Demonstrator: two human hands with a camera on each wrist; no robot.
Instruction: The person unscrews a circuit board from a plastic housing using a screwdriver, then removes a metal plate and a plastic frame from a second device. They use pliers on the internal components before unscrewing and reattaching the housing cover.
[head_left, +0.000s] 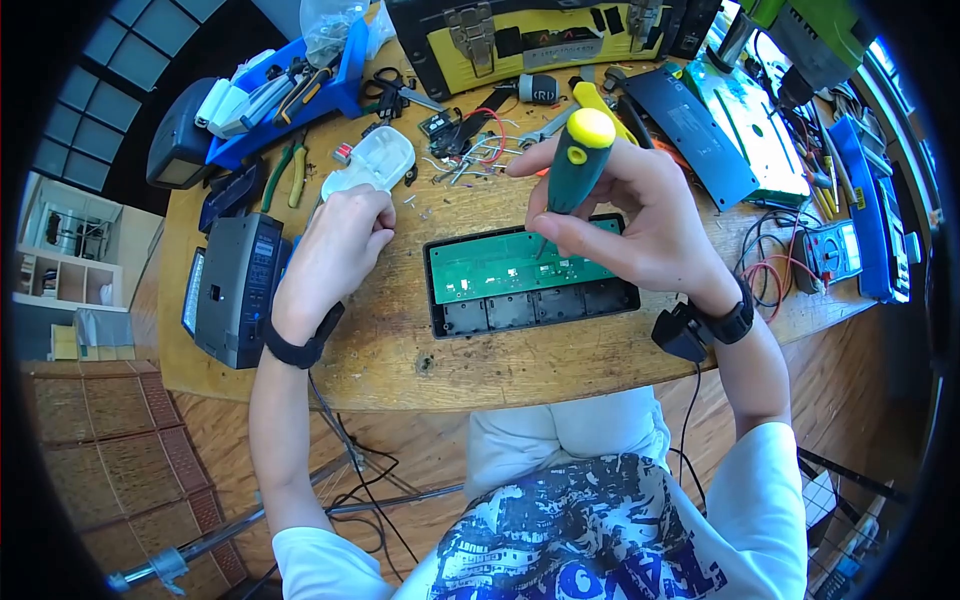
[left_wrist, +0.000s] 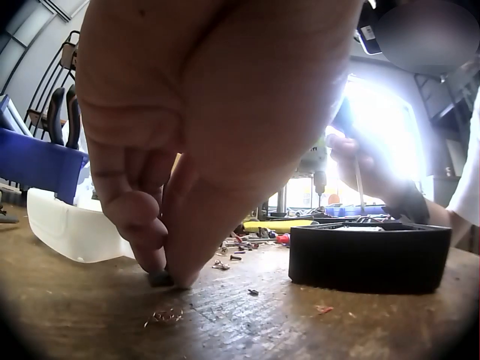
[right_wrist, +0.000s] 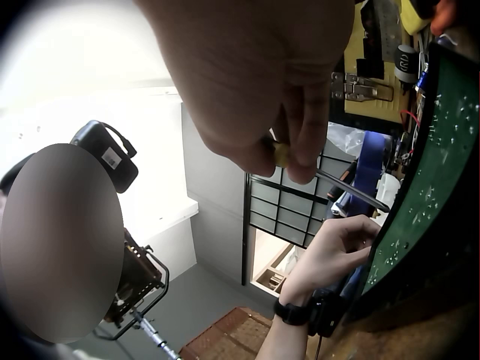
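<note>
My right hand point(head_left: 650, 210) grips a screwdriver point(head_left: 578, 165) with a green handle and yellow end cap. Its shaft points down over a green circuit board point(head_left: 480, 268), which lies in a long black plastic case point(head_left: 535, 308) on the bench. Left of the case, my left hand point(head_left: 340, 245) is lowered to the bench in front of a white plastic tray point(head_left: 385, 155). In the left wrist view its thumb and fingertips come together on a small dark piece point(left_wrist: 160, 279) at the tabletop; what the piece is cannot be told.
A yellow and black toolbox point(head_left: 530, 50) stands at the back, near loose wires and pliers. A blue tool bin point(head_left: 290, 110) and a dark boxy device point(head_left: 232, 290) are at the left. On the right lie a dark panel point(head_left: 690, 135) and a multimeter point(head_left: 832, 250).
</note>
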